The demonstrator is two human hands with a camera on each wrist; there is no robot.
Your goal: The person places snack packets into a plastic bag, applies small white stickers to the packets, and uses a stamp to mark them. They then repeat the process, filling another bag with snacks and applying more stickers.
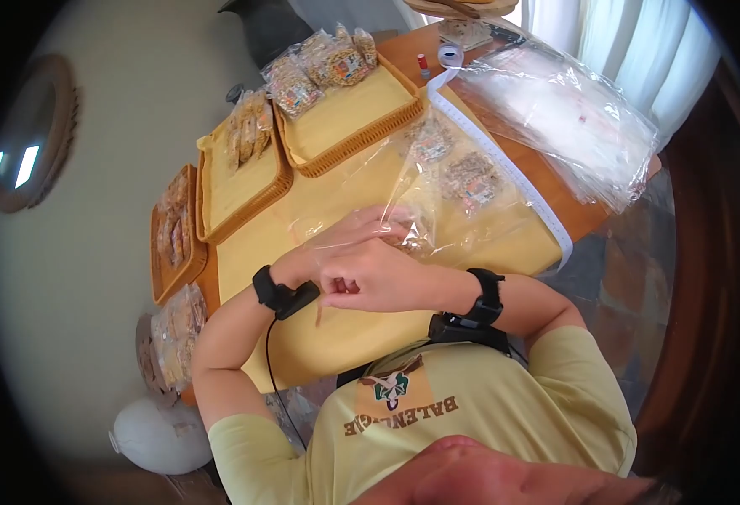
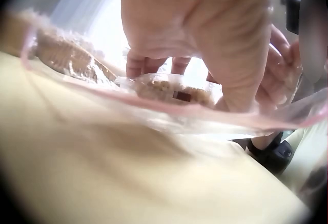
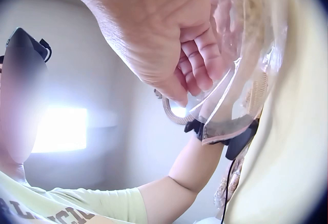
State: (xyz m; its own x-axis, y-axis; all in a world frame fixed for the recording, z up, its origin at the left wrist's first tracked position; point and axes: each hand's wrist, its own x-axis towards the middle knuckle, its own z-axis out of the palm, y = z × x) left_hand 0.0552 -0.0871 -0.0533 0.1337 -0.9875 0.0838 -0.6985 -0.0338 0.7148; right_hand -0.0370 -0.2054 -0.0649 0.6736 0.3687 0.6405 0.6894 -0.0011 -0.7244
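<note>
Packet lies in clear bag, gripped by left hand with curled fingers; right hand loosely curled, hold cannot be told.

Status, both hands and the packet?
Left hand grips filled packet. Right hand curled, grip unclear. Clear bag overlaps left hand, partly obscuring packet.

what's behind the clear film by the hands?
Left hand gripping a packet. Farther out, through film: a round packet and a larger one. Left palm hides part of the gripped packet.
</note>
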